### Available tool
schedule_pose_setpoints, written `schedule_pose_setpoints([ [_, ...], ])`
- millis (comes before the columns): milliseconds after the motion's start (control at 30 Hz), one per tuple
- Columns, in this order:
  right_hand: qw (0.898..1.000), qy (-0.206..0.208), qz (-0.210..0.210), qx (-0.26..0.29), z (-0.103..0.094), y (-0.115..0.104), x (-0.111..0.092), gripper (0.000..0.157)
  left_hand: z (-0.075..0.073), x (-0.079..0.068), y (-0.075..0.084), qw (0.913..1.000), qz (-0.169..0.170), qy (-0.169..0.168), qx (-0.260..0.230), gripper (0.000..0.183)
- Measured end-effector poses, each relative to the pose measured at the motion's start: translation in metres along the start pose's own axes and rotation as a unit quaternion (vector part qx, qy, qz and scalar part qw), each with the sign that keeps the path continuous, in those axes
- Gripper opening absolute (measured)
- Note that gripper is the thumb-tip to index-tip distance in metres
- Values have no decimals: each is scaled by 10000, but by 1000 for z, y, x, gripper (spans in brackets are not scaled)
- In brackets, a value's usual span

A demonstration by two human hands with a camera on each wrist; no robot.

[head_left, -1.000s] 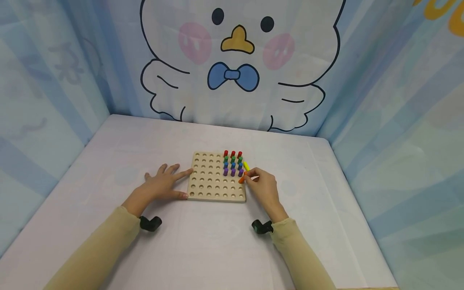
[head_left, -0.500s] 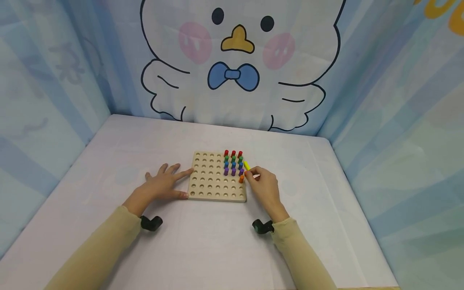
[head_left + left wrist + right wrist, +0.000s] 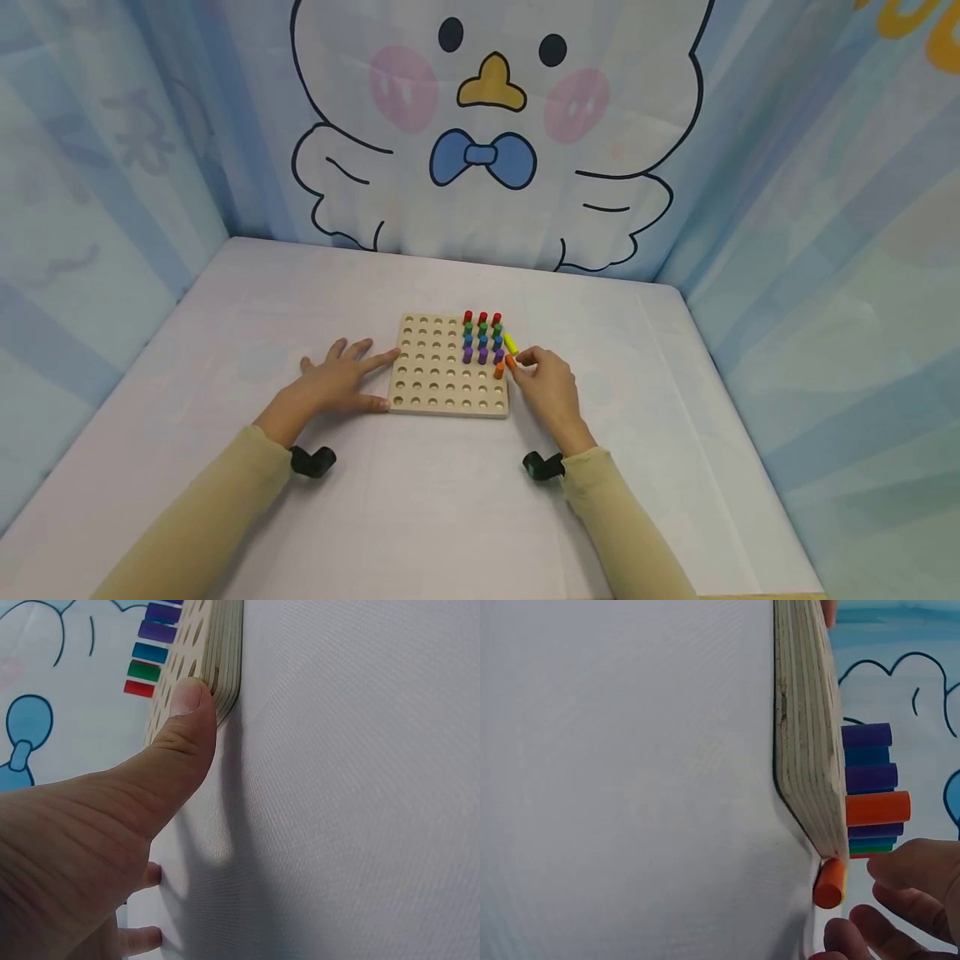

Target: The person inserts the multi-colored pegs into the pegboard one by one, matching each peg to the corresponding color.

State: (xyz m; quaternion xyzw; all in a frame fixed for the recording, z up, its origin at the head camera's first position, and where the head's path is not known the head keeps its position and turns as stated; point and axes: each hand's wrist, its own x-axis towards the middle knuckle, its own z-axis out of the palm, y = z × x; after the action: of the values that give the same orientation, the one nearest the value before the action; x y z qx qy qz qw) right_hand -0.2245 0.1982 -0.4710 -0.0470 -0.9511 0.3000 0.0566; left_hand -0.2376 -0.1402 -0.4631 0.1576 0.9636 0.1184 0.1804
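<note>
A pale wooden peg board [image 3: 427, 410] lies on the white table. Rows of red, green, blue and purple pegs [image 3: 482, 357] stand in its right side, and one orange peg [image 3: 498, 372] stands upright in a hole nearer me. My left hand [image 3: 326, 390] is spread, its thumb and index finger touching the board's left edge. By the right edge is my right hand [image 3: 549, 389], thumb and fingers apart around a second orange peg [image 3: 829, 885], which lies on the table against the board. Contact with that peg does not show. A yellow peg [image 3: 511, 343] lies just beyond it.
A white cloth covers the table [image 3: 420, 508]. Behind it hangs a curtain [image 3: 480, 217] with a cartoon character, and more curtains close both sides. Each wrist carries a small black camera [image 3: 312, 462].
My right hand has let go of an orange peg, now upright in a hole, and drawn slightly right. The second orange peg has come into sight by its fingertips. My left hand stays put.
</note>
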Motion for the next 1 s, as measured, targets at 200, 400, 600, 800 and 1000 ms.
schedule_pose_setpoints([
  [200, 9997, -131, 133, -124, 3, 5, 1, 20, 0, 0, 0, 10000, -12, -27, -25, 95],
  [400, 9995, -226, 154, -152, 4, 8, 3, 22, -1, 0, 0, 10000, -9, -14, 11, 95],
  [600, 9988, -243, 241, -359, 4, 11, 6, 19, -1, 0, 1, 10000, 1, -46, 11, 95],
  [800, 9988, -201, 269, -368, 4, 14, 8, 14, 0, 0, 0, 10000, 2, -52, -2, 95],
  [1000, 9985, -238, 355, -348, 3, 13, 9, 14, 2, 0, -2, 10000, 47, -7, -2, 95],
])
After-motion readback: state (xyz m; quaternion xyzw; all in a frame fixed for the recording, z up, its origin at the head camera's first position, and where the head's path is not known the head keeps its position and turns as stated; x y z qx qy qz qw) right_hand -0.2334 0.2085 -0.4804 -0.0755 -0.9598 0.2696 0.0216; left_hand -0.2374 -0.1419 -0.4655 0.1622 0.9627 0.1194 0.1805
